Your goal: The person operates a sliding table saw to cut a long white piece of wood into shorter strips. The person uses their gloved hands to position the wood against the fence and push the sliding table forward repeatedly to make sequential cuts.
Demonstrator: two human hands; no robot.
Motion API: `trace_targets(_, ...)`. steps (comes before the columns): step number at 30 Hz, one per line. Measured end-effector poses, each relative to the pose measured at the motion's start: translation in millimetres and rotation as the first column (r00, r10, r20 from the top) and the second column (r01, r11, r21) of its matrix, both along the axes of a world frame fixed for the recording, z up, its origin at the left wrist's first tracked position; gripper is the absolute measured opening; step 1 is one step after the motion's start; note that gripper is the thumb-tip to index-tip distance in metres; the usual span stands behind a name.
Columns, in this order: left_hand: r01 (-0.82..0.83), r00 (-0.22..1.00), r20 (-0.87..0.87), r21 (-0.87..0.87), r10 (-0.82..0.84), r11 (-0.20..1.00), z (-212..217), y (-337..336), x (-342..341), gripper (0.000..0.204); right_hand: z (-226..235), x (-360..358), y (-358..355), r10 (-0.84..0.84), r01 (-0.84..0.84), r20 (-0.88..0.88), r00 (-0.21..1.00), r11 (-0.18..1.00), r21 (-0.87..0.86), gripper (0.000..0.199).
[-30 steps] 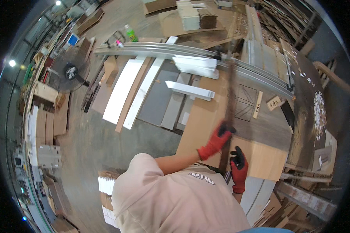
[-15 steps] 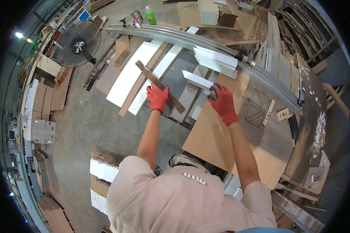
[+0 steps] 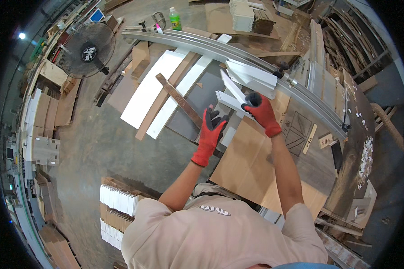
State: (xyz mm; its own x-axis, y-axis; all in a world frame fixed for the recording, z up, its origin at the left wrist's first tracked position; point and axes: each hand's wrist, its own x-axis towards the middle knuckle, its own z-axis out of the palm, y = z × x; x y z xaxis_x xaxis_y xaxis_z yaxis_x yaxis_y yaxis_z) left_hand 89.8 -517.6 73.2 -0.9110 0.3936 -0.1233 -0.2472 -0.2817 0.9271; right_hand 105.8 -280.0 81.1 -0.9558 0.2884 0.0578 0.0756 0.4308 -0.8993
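My right hand (image 3: 264,114), in a red glove with dark fingers, is closed on the near end of a white strip (image 3: 232,86) that slants up and away to the left. Just below that strip a second white piece with a pointed end (image 3: 229,101) reaches toward the same hand; whether I grip it too, I cannot tell. My left hand (image 3: 212,130), gloved alike, is raised with its fingers apart and holds nothing. A dark wooden bar (image 3: 177,98) lies beyond it, across long white boards (image 3: 179,98) and a brown board (image 3: 166,96).
A stack of white pieces (image 3: 251,76) leans by a long metal rail (image 3: 202,42) crossing the bench. Right of my hands lies a wood panel (image 3: 242,152). Bundled white pieces (image 3: 116,199) stand on the floor at left, and a fan (image 3: 87,51) stands far left.
My left hand has let go of the dark wooden bar and moved right and nearer to me, its fingers spreading. A second white piece now shows at my right hand.
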Motion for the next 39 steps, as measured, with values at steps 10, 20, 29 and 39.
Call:
trace_targets(10,0.275,0.94,-0.225,0.057,-0.255,0.96,109.5,54.5,7.8,0.09,80.4,129.2,-51.4,-0.057,0.078,0.055,0.997,0.569,-0.819,0.028)
trace_targets(20,0.446,0.883,-0.116,-0.093,-0.454,0.89,97.8,80.6,26.4,0.054,78.9,191.8,-49.1,-0.18,0.223,0.151,0.972,0.501,-0.836,0.03)
trace_targets(29,0.518,0.854,-0.033,-0.04,-0.519,0.855,93.1,101.0,41.1,0.049,66.3,218.3,-40.7,-0.239,0.283,0.177,0.955,0.547,-0.788,0.025)
trace_targets(39,0.539,0.831,-0.07,-0.14,-0.551,0.831,95.3,140.1,77.8,0.05,68.4,257.0,-25.4,-0.356,0.419,0.243,0.902,0.595,-0.686,0.032)
